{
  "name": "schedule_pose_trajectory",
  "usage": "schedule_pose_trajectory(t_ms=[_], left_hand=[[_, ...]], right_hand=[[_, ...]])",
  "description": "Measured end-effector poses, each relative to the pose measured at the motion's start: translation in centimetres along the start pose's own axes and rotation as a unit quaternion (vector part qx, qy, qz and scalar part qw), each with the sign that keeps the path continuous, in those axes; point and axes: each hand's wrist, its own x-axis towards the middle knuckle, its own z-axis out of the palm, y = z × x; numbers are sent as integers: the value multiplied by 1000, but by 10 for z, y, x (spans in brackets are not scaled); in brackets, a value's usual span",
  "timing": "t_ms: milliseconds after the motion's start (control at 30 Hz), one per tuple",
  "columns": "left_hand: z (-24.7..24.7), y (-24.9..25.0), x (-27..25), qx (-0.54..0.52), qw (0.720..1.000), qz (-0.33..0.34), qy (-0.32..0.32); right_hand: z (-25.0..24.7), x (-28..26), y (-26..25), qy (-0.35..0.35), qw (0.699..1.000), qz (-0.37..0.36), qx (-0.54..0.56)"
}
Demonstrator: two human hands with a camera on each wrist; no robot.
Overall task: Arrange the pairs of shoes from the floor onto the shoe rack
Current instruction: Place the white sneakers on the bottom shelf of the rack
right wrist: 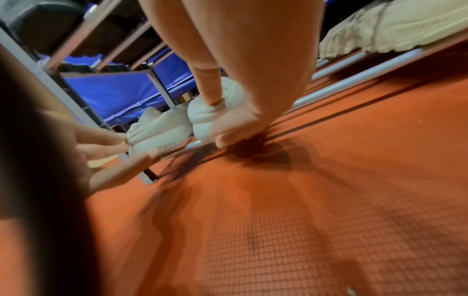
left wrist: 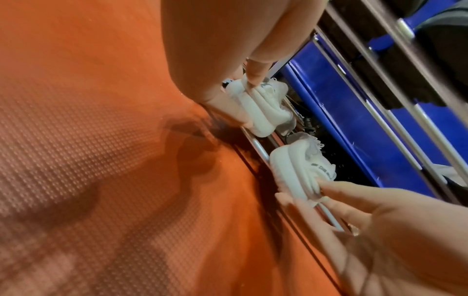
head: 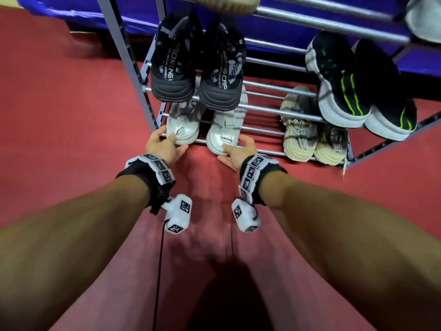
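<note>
Two white sneakers lie on the bottom shelf of the grey metal shoe rack (head: 128, 56), heels toward me. My left hand (head: 164, 144) pinches the heel of the left white sneaker (head: 183, 125) (left wrist: 263, 108), thumb on top and fingers underneath. The right white sneaker (head: 225, 130) (right wrist: 202, 114) is held the same way at its heel by my right hand (head: 236, 151). Both heels overhang the front rail. The toes are hidden under the shelf above.
A black patterned pair (head: 195, 68) sits on the shelf above the white pair. A beige pair (head: 312, 139) fills the bottom shelf's right side, with a black and green pair (head: 358, 91) above it. Red textured floor (head: 71, 115) spreads in front, and blue fabric (head: 274, 32) hangs behind.
</note>
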Motion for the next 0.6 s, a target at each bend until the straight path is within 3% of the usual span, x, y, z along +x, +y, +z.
schedule_pose_trajectory(t_ms=[200, 300, 467, 600], left_hand=[[9, 3, 0, 17, 1000, 5, -11], [18, 7, -6, -6, 999, -35, -3], [19, -5, -6, 12, 1000, -28, -1], [14, -15, -4, -11, 1000, -23, 7]], right_hand=[[8, -3, 5, -15, 998, -48, -32], [10, -5, 2, -28, 999, -34, -19], [5, -14, -1, -38, 998, -14, -39], [11, -19, 1, -25, 994, -42, -103]])
